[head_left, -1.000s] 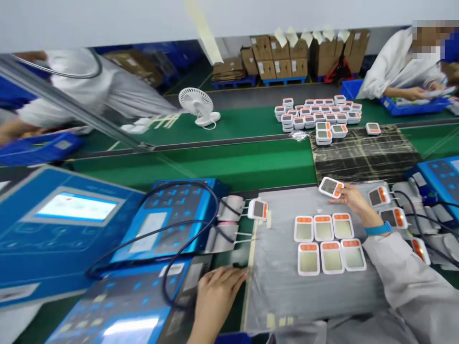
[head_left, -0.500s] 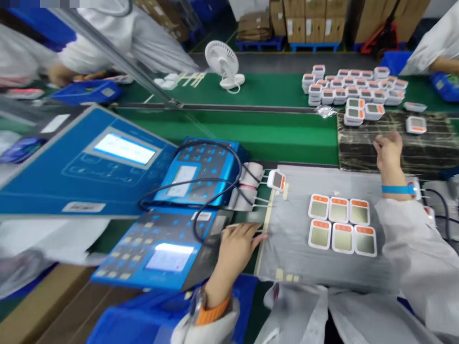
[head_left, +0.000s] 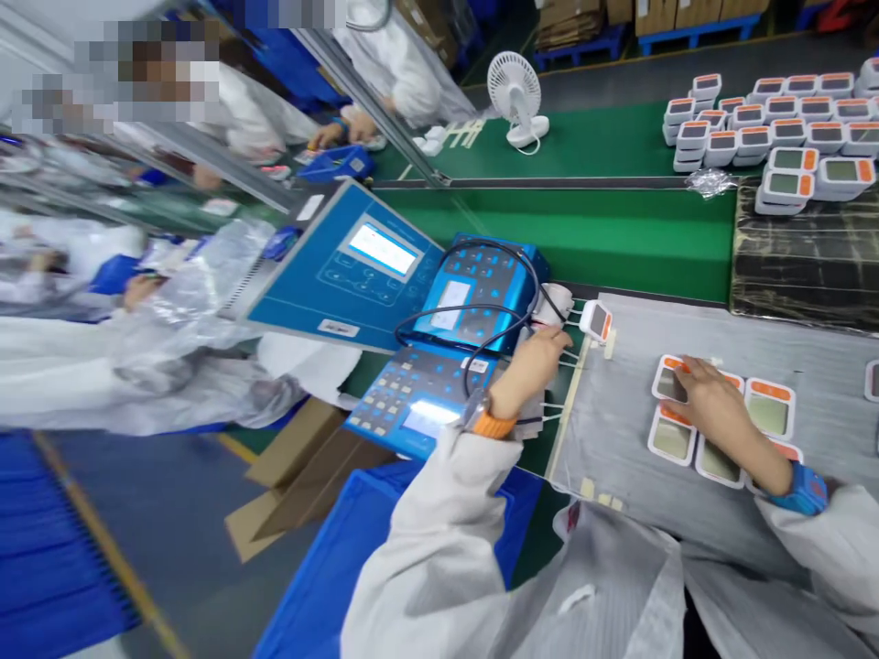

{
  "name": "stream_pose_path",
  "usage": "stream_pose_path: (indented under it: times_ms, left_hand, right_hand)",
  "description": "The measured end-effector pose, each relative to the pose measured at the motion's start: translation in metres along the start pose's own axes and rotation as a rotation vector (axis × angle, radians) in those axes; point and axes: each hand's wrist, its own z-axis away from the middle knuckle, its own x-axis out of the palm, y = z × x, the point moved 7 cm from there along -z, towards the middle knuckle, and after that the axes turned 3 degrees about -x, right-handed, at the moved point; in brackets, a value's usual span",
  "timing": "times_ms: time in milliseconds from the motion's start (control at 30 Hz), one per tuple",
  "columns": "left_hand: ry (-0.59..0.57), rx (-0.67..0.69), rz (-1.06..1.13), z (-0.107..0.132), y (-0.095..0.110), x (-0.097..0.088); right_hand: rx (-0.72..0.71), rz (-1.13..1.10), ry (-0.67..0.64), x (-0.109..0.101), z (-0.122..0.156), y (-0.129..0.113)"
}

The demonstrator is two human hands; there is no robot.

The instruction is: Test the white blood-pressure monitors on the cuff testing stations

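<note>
My right hand [head_left: 721, 412] reaches over a group of small white display units with orange strips on the grey mat [head_left: 632, 513]. Its thumb and fingers grip the edges of the back-left display unit [head_left: 669, 380]; the palm partly hides the units beside it. My left hand [head_left: 539, 361] is at the pronged white fixtures, fingers bent beside a white cylinder [head_left: 555, 300]; what they hold, if anything, is hidden. Another white display unit [head_left: 594, 320] sits tilted at the prongs by the mat's back-left corner.
Blue instruments with screens [head_left: 377, 265] and a keypad box [head_left: 473, 293] stand left, draped with black cable. Stacked display units [head_left: 783, 119] and a dark taped box [head_left: 803, 256] are at the back right. A white fan [head_left: 515, 91] stands behind. Co-workers sit at far left.
The view has swung left. My right hand has come back from the dark box onto the units on the mat. My left hand has moved up from the lower prongs toward the white cylinder.
</note>
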Motion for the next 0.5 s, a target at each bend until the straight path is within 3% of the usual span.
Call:
stream_pose_path:
  times_ms: [100,167,333,400,500]
  left_hand:
    - [-0.059,0.080,0.111,-0.013,-0.003,0.019]
    - [-0.066,0.089,0.163,-0.015,-0.008,0.025]
    - [0.073,0.045,0.348,-0.013,-0.020,0.020]
    - [0.122,0.036,0.423,-0.010,-0.021,0.015]
    - [0.173,0.022,0.515,-0.007,-0.020,0.010]
  right_hand:
    - [0.091,-0.129,-0.056,-0.009,-0.023,-0.001]
    - [0.171,-0.395,-0.055,-0.011,-0.041,-0.009]
    - [0.530,-1.504,-0.207,0.033,-0.069,-0.058]
    - [0.644,-1.749,-0.230,0.048,-0.074,-0.077]
    - [0.693,-1.873,-0.218,0.058,-0.078,-0.090]
